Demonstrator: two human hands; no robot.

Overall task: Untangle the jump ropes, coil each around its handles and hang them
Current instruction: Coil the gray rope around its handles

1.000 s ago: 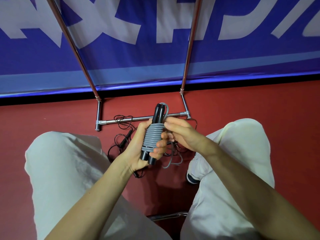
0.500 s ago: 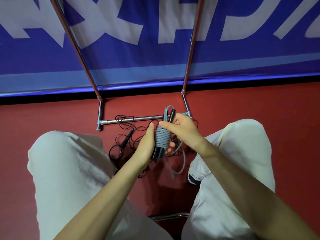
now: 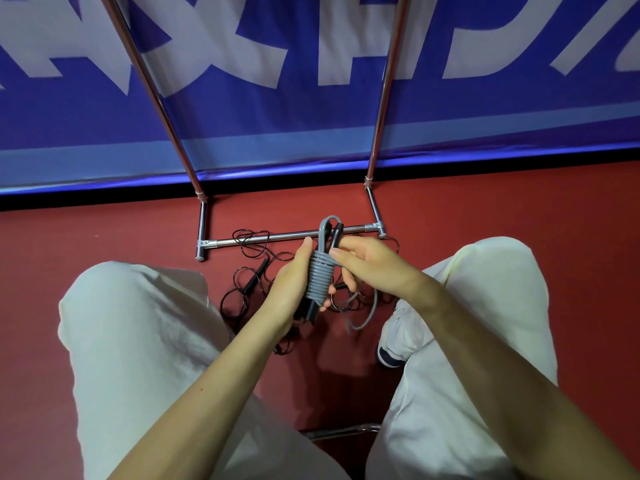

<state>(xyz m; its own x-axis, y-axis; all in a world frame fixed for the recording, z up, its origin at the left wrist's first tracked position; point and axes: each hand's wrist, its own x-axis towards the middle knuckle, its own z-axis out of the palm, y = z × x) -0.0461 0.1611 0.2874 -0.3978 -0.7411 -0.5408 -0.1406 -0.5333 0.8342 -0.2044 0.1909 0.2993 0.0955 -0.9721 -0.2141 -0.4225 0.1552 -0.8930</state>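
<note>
Both hands share one grip on the same bundle: the left hand (image 3: 294,284) is wrapped round the pair of black handles (image 3: 313,308) with the thumb laid up along the coil, which looks meant to keep the two handles side by side as a fixed core, while the right hand (image 3: 369,263) has its fingers curled over the upper turns and pinches the cord there, seemingly to feed and tighten the next wrap. Largest in view is the blue banner (image 3: 311,98) across the back, then the red floor (image 3: 519,209) on which the person crouches, knees in pale trousers (image 3: 138,341) spread so the work sits between them. A metal hanging rack (image 3: 291,234) stands just ahead, its base bar on the floor and uprights slanting up out of view, close enough that a finished coil could be hung without getting up. Beneath the hands a black jump rope (image 3: 249,282) lies tangled on the floor over that base bar, untouched. The grey jump rope (image 3: 320,277) is held above it, mostly wound in neat turns round its handles, a loop standing at the top and a short loose tail (image 3: 367,317) trailing below the right hand; by my reading only that tail is left to wrap or tuck before hanging
</note>
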